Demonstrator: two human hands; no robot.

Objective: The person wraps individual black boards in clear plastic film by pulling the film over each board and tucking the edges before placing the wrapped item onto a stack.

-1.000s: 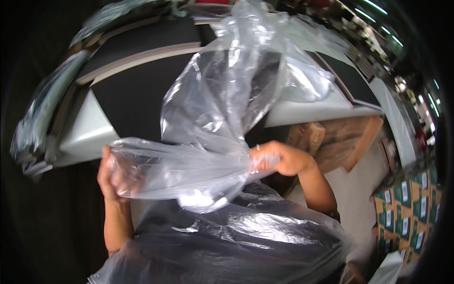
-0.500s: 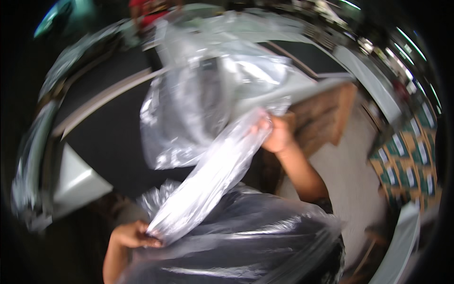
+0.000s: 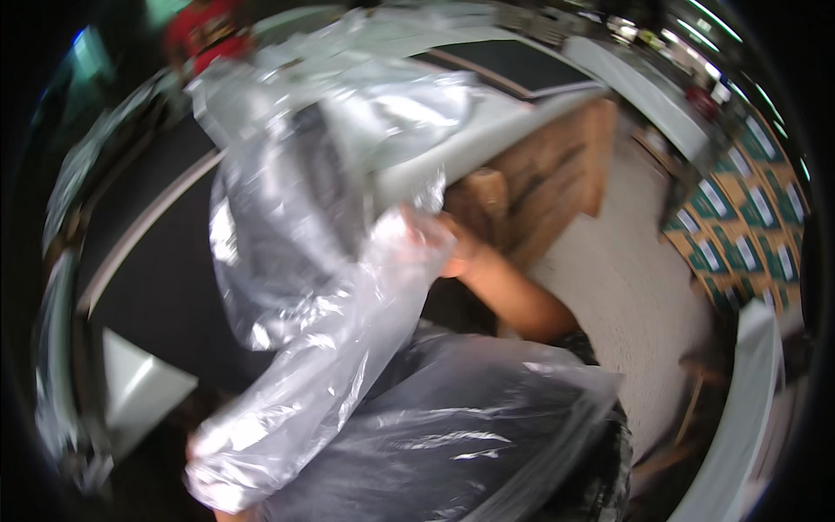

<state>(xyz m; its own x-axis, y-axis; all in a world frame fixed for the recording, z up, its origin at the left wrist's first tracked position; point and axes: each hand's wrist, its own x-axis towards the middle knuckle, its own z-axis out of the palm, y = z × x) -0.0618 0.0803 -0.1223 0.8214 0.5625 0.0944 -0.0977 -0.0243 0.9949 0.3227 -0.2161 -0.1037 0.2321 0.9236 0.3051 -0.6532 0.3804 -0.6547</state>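
A long, bunched strip of clear plastic film (image 3: 326,339) stretches diagonally between my two hands. My right hand (image 3: 444,248), blurred by motion, is closed on its upper end. At the lower left, the other end wraps over my left hand (image 3: 195,448), which appears to grip it; its fingers are mostly hidden by the film. A large sheet of crumpled clear plastic (image 3: 278,200) lies just beyond, over dark panels (image 3: 148,296). More clear plastic (image 3: 452,418) covers something dark close in front of me.
A wooden crate-like piece (image 3: 557,174) stands right of the panels. Printed cardboard boxes (image 3: 739,217) are stacked at the far right. A person in a red top (image 3: 209,30) stands at the back left. A white folded sheet (image 3: 143,383) sticks up at the left.
Both hands have moved left with the film, the left one also lower. The film now covers most of my left hand, whose fingers showed before. The whole view has shifted.
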